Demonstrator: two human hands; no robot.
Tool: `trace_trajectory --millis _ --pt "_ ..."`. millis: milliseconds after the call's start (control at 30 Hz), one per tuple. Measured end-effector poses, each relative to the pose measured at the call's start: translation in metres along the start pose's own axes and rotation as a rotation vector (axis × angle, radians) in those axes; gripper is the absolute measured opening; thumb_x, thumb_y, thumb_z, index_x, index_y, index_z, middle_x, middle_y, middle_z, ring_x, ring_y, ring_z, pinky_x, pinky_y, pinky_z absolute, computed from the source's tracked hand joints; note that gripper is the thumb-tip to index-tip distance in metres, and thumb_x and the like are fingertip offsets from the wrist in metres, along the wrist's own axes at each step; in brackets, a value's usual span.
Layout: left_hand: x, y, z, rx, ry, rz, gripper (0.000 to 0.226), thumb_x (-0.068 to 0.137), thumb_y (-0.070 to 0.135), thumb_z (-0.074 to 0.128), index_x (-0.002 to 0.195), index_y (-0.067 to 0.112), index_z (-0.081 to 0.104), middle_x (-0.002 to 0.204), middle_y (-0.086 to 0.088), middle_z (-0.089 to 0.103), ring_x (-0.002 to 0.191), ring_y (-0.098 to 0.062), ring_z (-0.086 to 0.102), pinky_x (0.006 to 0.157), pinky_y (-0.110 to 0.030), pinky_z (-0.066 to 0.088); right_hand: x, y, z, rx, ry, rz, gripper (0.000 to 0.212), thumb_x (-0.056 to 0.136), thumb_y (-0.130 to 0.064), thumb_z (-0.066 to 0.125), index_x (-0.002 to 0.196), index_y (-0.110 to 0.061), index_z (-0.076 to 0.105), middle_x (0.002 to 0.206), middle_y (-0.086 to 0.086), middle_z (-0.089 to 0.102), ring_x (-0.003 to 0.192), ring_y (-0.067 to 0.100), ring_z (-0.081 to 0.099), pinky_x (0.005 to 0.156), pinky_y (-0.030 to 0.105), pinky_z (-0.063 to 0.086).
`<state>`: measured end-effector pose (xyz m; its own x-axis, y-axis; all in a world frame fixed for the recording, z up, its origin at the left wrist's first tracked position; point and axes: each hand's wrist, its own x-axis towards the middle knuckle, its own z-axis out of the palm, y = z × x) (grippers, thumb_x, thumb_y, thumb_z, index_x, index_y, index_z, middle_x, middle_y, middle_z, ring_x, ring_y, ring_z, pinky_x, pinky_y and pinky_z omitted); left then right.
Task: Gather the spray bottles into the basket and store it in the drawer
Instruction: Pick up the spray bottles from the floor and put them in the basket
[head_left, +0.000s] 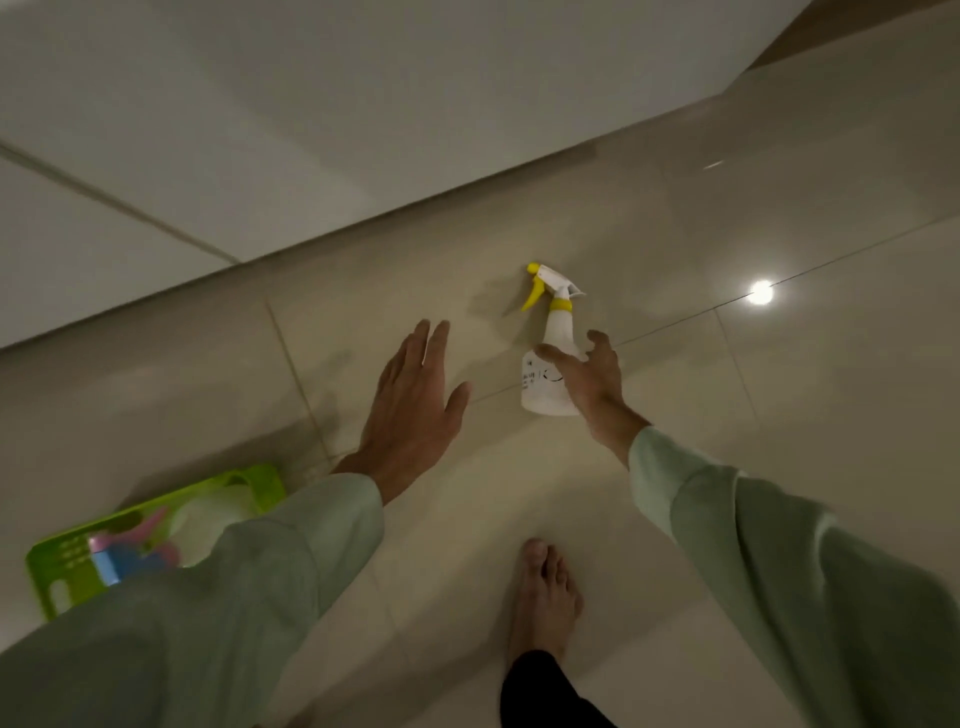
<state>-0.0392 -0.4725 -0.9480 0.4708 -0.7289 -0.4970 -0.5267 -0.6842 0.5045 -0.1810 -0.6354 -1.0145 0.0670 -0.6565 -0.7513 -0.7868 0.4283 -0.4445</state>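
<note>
White spray bottle, yellow trigger, upright; right hand perhaps touching

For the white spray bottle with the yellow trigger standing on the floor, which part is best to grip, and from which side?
Probably the wide lower body of the white spray bottle, taken from its right side, where the right hand already reaches with fingers spread. The bottle stands upright on the tiled floor; its yellow trigger points left, so the right side is free.

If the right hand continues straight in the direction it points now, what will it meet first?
Most likely the white spray bottle: the open right hand is already at its body, though contact is unclear.
</note>
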Motion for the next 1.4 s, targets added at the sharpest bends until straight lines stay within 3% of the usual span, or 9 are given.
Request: trace_trajectory --millis 133,333,467,567,667,867,1067,1267,1400 --pt "0.007 -0.007 0.011 0.016 -0.013 -0.016 0.071 0.099 0.036 0.048 0.156 0.017 0.011 0.166 -0.008 0.009 0.152 -0.024 0.014 0.123 -0.038 0.017 0.008 -0.005 0.018 0.200 -0.034 0.149 0.069 0.058 -0.041 0.089 0.117 -0.013 0.065 0.098 0.002 0.070 0.081 0.021 0.068 0.061 0.030 0.053" --pt "-0.028 -0.011 -0.013 0.002 -0.011 -0.039 0.070 0.099 0.037 0.047 0.156 0.017 0.012 0.166 -0.007 0.009 0.152 -0.024 0.013 0.123 -0.038 0.017 -0.044 -0.028 0.020 0.226 -0.211 0.180 0.063 0.049 -0.033 0.094 0.102 -0.011 0.069 0.103 0.014 0.077 0.092 0.035 0.075 0.081 0.056 0.062" --pt "-0.074 -0.016 -0.049 -0.038 0.032 -0.080 0.069 0.099 0.038 0.047 0.156 0.018 0.014 0.166 -0.005 0.009 0.152 -0.023 0.015 0.121 -0.036 0.016 -0.110 -0.047 0.026 0.255 -0.202 0.081 0.074 0.042 -0.053 0.094 0.098 -0.017 0.062 0.102 0.009 0.073 0.091 0.029 0.074 0.080 0.053 0.063" --pt "-0.118 -0.030 -0.084 -0.069 0.080 -0.107 0.069 0.099 0.039 0.048 0.156 0.019 0.016 0.166 -0.005 0.012 0.152 -0.023 0.017 0.121 -0.036 0.018 -0.166 -0.060 0.040 0.314 -0.168 0.082 0.059 0.060 -0.063 0.082 0.092 -0.016 0.064 0.097 0.006 0.070 0.085 0.026 0.069 0.080 0.043 0.058" --pt "-0.163 -0.053 -0.118 -0.106 0.151 -0.135 0.068 0.098 0.040 0.049 0.155 0.020 0.018 0.165 -0.003 0.013 0.151 -0.023 0.018 0.122 -0.039 0.020 -0.219 -0.071 0.060 0.376 -0.151 0.117 0.042 0.081 -0.054 0.063 0.086 -0.012 0.061 0.085 0.003 0.061 0.076 0.023 0.056 0.072 0.036 0.047" --pt "-0.256 -0.125 -0.176 -0.151 0.253 -0.170 0.068 0.098 0.041 0.049 0.155 0.021 0.017 0.165 -0.003 0.015 0.151 -0.022 0.021 0.119 -0.039 0.026 -0.332 -0.084 0.123 0.398 -0.294 0.001 0.013 0.080 -0.029 0.075 0.083 -0.019 0.066 0.084 0.001 0.069 0.077 0.021 0.066 0.062 0.031 0.051" --pt "-0.332 -0.209 -0.211 -0.152 0.255 -0.229 0.069 0.099 0.041 0.047 0.156 0.017 0.016 0.165 -0.007 0.015 0.151 -0.024 0.019 0.121 -0.040 0.024 -0.428 -0.083 0.204 0.358 -0.279 -0.248 0.025 0.073 -0.003 0.081 0.081 -0.025 0.070 0.080 -0.003 0.075 0.079 0.017 0.072 0.076 0.037 0.056" --pt "-0.366 -0.279 -0.229 -0.170 0.230 -0.234 0.070 0.099 0.038 0.047 0.156 0.015 0.014 0.166 -0.008 0.012 0.153 -0.023 0.014 0.123 -0.039 0.020 -0.477 -0.060 0.283 0.234 -0.108 -0.441 0.026 0.078 -0.017 0.085 0.099 -0.006 0.074 0.087 -0.001 0.075 0.079 0.002 0.068 0.073 0.015 0.052" --pt "-0.367 -0.311 -0.222 -0.183 0.223 -0.240 0.070 0.099 0.040 0.046 0.156 0.015 0.014 0.165 -0.009 0.012 0.152 -0.023 0.015 0.123 -0.039 0.020 -0.484 -0.038 0.332 0.162 -0.027 -0.493 0.036 0.081 -0.021 0.083 0.111 -0.007 0.069 0.094 0.003 0.070 0.085 0.012 0.064 0.078 0.027 0.047"
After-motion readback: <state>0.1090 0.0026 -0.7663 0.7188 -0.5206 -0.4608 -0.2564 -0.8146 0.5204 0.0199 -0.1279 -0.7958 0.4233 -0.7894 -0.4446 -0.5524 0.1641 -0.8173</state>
